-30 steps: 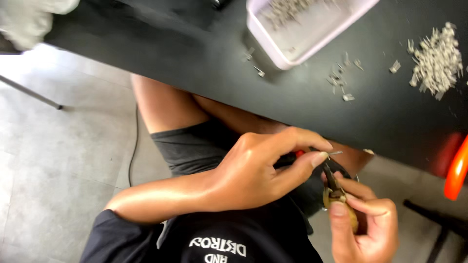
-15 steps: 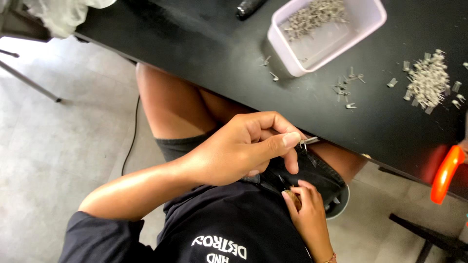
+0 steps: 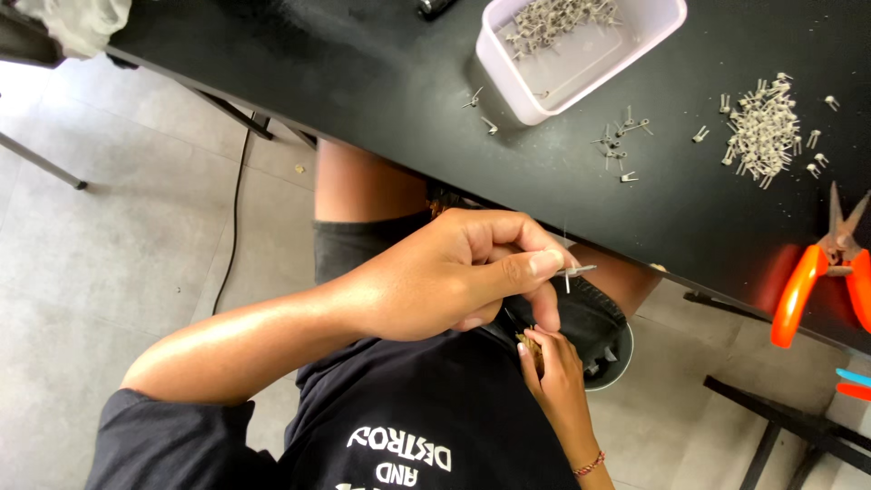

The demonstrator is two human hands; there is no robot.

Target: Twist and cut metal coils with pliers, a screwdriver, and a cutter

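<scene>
My left hand (image 3: 454, 277) is held above my lap, thumb and fingers pinched on a small grey metal terminal (image 3: 575, 270) that sticks out past my thumb tip. My right hand (image 3: 552, 367) is lower, close to my body, its fingers curled around a small brownish object that is mostly hidden. Beneath both hands a round dark bowl (image 3: 610, 349) rests on my lap, partly covered by my hands.
A black table (image 3: 363, 73) runs across the top. On it stand a white tray (image 3: 581, 45) holding metal terminals, a loose pile of terminals (image 3: 762, 127), scattered terminals (image 3: 617, 145) and orange-handled cutters (image 3: 821, 268). Grey tiled floor lies at the left.
The view has shifted, bringing more of the table in. My right hand has dropped from beside my left hand down toward my lap. My left hand keeps its pinch on the terminal.
</scene>
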